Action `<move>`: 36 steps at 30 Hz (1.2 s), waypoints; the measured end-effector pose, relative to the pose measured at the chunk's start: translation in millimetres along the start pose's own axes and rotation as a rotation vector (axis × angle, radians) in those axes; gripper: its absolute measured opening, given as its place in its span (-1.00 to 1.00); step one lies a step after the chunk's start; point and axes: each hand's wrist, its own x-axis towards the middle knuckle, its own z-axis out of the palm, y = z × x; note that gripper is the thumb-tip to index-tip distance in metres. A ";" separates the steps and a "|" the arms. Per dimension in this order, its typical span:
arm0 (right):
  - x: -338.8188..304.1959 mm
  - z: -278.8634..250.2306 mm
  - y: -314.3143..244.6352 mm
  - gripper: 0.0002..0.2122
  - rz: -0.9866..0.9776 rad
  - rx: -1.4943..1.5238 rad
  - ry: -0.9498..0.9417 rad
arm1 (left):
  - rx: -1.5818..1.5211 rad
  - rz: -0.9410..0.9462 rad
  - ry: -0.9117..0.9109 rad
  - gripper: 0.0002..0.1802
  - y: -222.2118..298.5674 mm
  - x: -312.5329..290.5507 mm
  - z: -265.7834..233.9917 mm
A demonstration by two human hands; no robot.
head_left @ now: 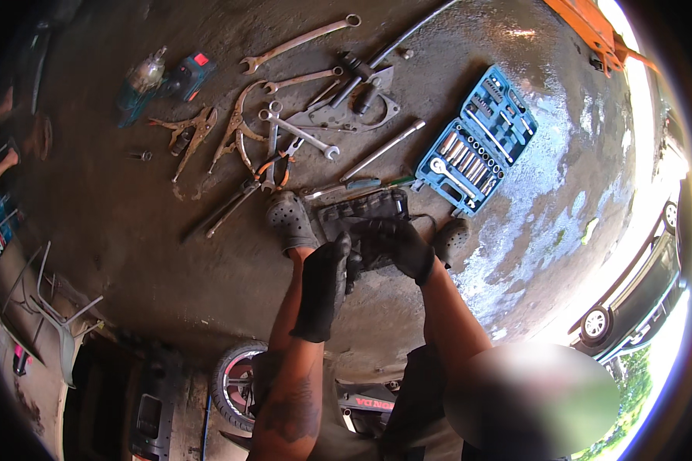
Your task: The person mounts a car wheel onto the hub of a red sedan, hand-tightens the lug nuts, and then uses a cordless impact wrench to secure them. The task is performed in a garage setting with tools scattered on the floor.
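Both my hands wear black gloves and are close together between my feet. My left hand (324, 284) is closed with the thumb uppermost; what it grips, if anything, is hidden. My right hand (401, 247) bends its fingers toward the left one, dark against dark, and I cannot make out what is in them. Just beyond them on the ground lies a black part with a row of rounded segments (365, 206); its kind is unclear. Past it rest a screwdriver with a blue-grey handle (361, 184) and orange-handled pliers (284, 165).
An open blue socket set case (477, 142) lies at right. Several combination wrenches (304, 42), locking pliers (196, 138), a metal plate (338, 115) and a cordless tool (142, 84) spread ahead. My grey clogs (288, 219) flank the work. A wheel (238, 384) stands behind.
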 end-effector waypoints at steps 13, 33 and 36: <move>179.6 -180.5 -25.2 -0.22 -0.214 -1.210 0.704 | -0.204 0.324 -0.159 -0.61 17.1 -26.6 61.9; 192.4 -187.0 -51.8 -0.63 0.291 -1.066 0.953 | -0.171 0.301 -0.201 -0.59 46.0 -39.3 19.4; 218.7 -189.6 -38.9 -0.69 -0.140 -1.026 1.111 | -0.118 0.285 -0.163 -0.60 45.3 -38.3 17.7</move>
